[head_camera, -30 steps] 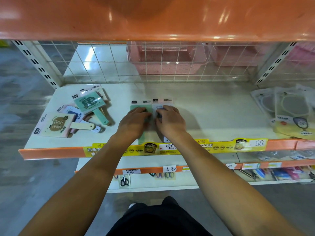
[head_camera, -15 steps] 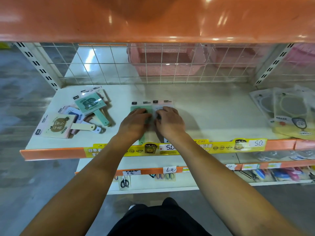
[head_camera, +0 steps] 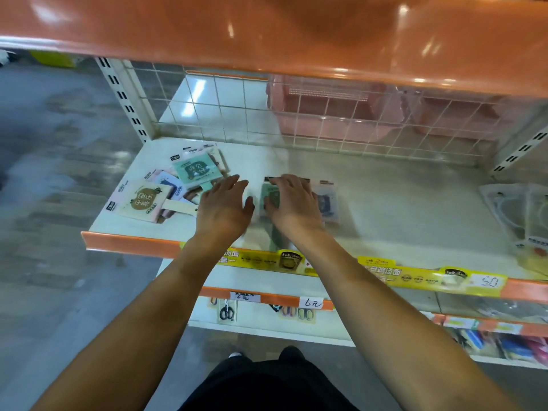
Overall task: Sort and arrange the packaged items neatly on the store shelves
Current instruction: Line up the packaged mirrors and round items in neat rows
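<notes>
On the white shelf (head_camera: 394, 203) lie packaged paddle-shaped items. A loose pile sits at the left: a beige one (head_camera: 142, 201) in front, a green one (head_camera: 197, 170) behind, a blue-and-white one (head_camera: 169, 181) between. In the middle, a green pack (head_camera: 268, 197) and a pale blue pack (head_camera: 327, 200) lie side by side. My right hand (head_camera: 292, 200) rests flat on these two, fingers straight. My left hand (head_camera: 224, 204) hovers with spread fingers between the pile and the middle packs, holding nothing.
An orange shelf (head_camera: 267, 31) overhangs close above. A wire grid (head_camera: 326, 123) backs the shelf, with pink baskets (head_camera: 332, 114) behind it. Clear-wrapped round items (head_camera: 516, 215) lie at the right. An orange lip with yellow price strip (head_camera: 385, 274) edges the front; scissors (head_camera: 226, 311) hang below.
My left hand has lifted off the middle packs and moved left toward the pile, fingers spreading. My right hand stays on the packs. The view has swung left.
</notes>
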Available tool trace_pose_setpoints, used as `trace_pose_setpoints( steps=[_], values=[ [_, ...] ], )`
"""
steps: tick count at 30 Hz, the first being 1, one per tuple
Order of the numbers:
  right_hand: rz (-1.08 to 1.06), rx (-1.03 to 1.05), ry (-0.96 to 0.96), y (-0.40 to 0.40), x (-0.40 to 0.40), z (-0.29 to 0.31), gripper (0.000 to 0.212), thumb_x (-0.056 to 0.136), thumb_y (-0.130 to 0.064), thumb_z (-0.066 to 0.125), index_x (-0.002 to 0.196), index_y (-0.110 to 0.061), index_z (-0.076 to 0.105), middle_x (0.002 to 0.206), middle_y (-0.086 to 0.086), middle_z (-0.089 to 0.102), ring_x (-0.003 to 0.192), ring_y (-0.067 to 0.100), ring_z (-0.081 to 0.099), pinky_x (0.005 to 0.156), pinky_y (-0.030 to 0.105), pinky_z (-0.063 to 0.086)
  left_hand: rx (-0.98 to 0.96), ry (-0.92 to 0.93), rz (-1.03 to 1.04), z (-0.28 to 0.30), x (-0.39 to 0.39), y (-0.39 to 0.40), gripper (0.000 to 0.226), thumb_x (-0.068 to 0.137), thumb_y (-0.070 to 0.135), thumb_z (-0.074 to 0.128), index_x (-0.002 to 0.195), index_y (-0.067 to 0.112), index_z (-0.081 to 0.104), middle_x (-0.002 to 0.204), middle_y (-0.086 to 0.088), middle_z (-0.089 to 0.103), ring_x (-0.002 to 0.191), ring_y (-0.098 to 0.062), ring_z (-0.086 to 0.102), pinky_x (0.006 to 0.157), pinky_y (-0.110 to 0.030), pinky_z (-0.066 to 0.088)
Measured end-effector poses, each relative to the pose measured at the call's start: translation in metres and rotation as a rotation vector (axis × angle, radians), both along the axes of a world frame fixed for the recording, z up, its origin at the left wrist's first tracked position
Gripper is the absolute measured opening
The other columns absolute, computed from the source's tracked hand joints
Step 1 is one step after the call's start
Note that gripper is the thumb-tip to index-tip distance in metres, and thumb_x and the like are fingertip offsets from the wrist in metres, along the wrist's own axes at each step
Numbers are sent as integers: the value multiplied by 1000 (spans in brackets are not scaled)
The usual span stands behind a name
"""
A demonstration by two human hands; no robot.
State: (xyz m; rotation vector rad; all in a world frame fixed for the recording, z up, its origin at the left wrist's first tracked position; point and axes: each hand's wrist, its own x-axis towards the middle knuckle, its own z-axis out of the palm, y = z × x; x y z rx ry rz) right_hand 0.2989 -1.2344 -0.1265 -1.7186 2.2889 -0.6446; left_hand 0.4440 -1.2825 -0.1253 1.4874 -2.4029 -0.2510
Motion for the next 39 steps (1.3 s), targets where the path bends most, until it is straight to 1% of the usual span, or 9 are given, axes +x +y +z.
trace_pose_setpoints(
  steps=[4,9,14,17,22,28,32,39],
  values=[
    [91,1,-19,-19,32,-2,48,91,-40,58,136,-23,50,144,1,44,136,27,33,109,43,33,-28,35,108,3,38,-4,44,91,32,54,133,20,52,141,-5,50,129,-28,46,102,-44,36],
    [194,-16,27,-44,74,-5,49,90,-43,57,133,-22,51,143,4,44,131,30,38,105,43,38,-50,-4,255,1,86,-13,47,93,36,50,137,18,48,146,-6,45,132,-30,42,103,-46,34],
    [252,13,64,-70,100,-7,59,90,-53,56,138,-21,46,145,4,40,132,30,36,106,43,37,-38,7,347,-4,118,-22,48,94,40,49,138,19,46,148,-6,41,135,-29,37,105,-45,31],
    [270,7,64,-83,108,-6,61,89,-49,60,141,-21,45,147,5,39,131,31,37,105,44,38,-28,9,358,-6,129,-32,51,95,41,48,140,18,44,150,-7,38,137,-30,35,107,-46,29],
    [244,-46,104,-100,116,-9,57,86,-44,65,136,-18,51,147,6,40,130,31,38,102,43,41,-17,1,342,-10,136,-50,53,94,45,49,141,21,42,153,-9,33,140,-32,30,108,-47,29],
    [210,-30,127,-113,120,-16,58,86,-49,62,135,-21,53,151,6,36,133,32,36,103,42,38,-8,15,312,-15,136,-66,53,94,45,49,140,22,43,152,-8,34,140,-31,30,109,-48,28],
    [204,-31,136,-118,122,-18,55,86,-53,59,132,-22,56,147,6,42,126,32,41,99,41,41,12,23,302,-16,137,-74,53,93,43,50,140,21,43,153,-9,33,141,-31,29,109,-47,27],
    [160,-19,130,-121,127,-20,54,83,-53,62,129,-25,59,137,3,51,110,34,45,93,39,44,35,16,283,-17,135,-81,51,93,41,49,140,22,41,153,-8,31,142,-29,27,110,-46,25]
  ],
)
